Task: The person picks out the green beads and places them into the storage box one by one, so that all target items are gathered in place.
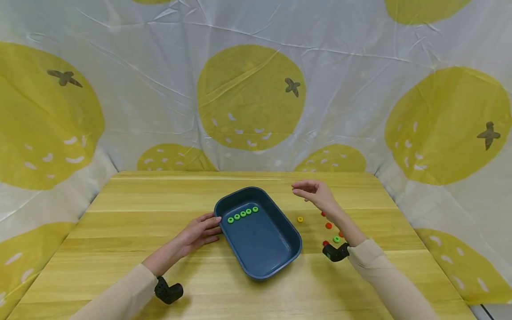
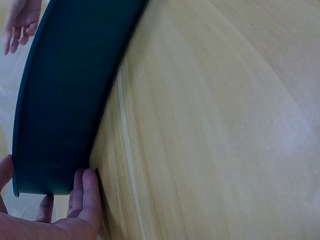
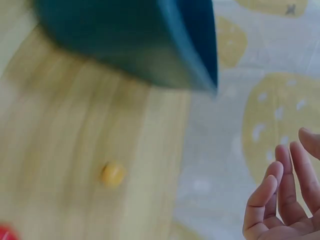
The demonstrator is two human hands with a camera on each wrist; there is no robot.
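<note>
A dark blue rectangular basin [image 1: 260, 242] lies at a slant on the table, with a row of several green rings [image 1: 243, 214] on its floor near the far left end. My left hand [image 1: 200, 234] rests its extended fingers against the basin's left outer wall, one fingertip at the rim. In the left wrist view the fingers [image 2: 90, 195] reach the lower edge of that wall. My right hand [image 1: 316, 194] is raised beyond the basin's right side, fingers gently bent and thumb apart. The right wrist view shows nothing held between its fingers [image 3: 287, 192].
A yellow ring [image 1: 300, 219] lies right of the basin. Beyond it, under the right forearm, are an orange-red ring [image 1: 329, 226], a green ring [image 1: 336, 239] and a red piece [image 1: 326, 243]. A fruit-print cloth [image 1: 340, 111] hangs behind the wooden table [image 1: 200, 284].
</note>
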